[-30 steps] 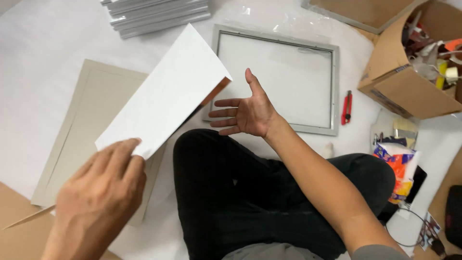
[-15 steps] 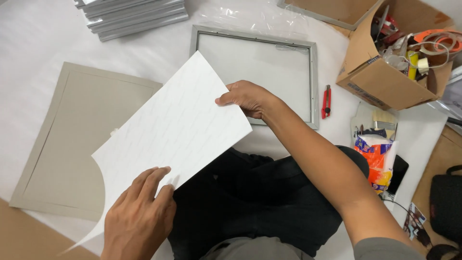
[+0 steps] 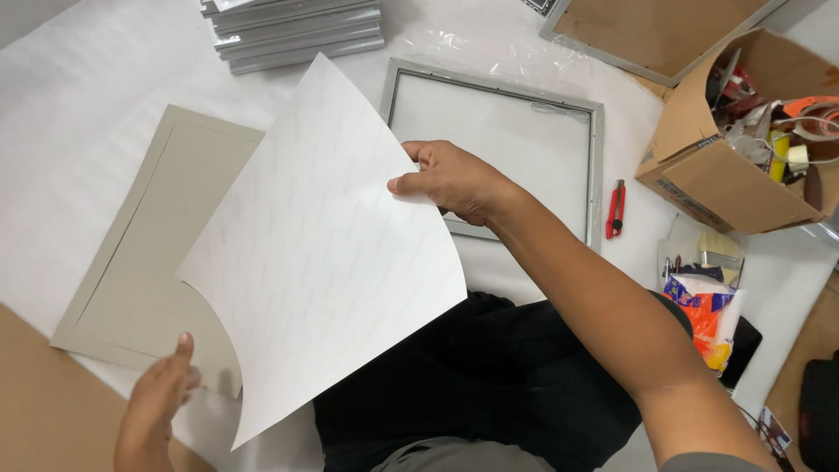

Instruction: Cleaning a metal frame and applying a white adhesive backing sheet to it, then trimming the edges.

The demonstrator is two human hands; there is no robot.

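1. Head view, centre: holding a white sheet (image 3: 323, 262) above the lap, curling at its lower left edge.
2. Right hand (image 3: 450, 179), centre of frame: pinching the sheet's right edge, fingers clamped together on it.
3. Left hand (image 3: 157, 402), lower left: letting go or barely touching the lower edge, fingers loosely apart, near the grey backing board (image 3: 131, 262).
4. Upper centre: lying flat, a grey frame (image 3: 594, 166); beside it a red cutter (image 3: 616, 210).
5. Judging handling: likely light, floppy, easily creased; gripping opposite edges seeming safest.
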